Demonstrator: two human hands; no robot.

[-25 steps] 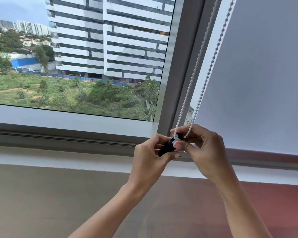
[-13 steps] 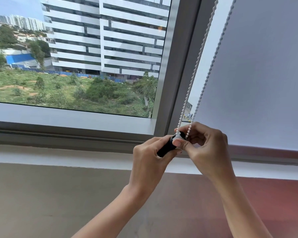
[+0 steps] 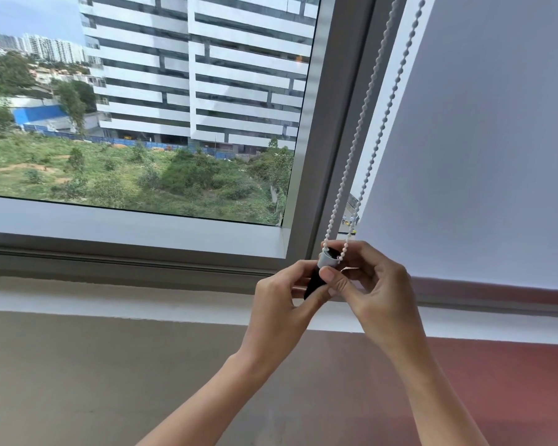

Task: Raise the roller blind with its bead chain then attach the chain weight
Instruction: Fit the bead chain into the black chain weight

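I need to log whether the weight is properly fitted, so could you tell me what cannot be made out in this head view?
- Bottom loop of the bead chain: hidden inside the chain weight and behind the right hand.
- Lower end of the weight: covered by the left hand.
- Blind roller and clutch: cut off by the top edge.
- People outside between chain and roller blind: too small.
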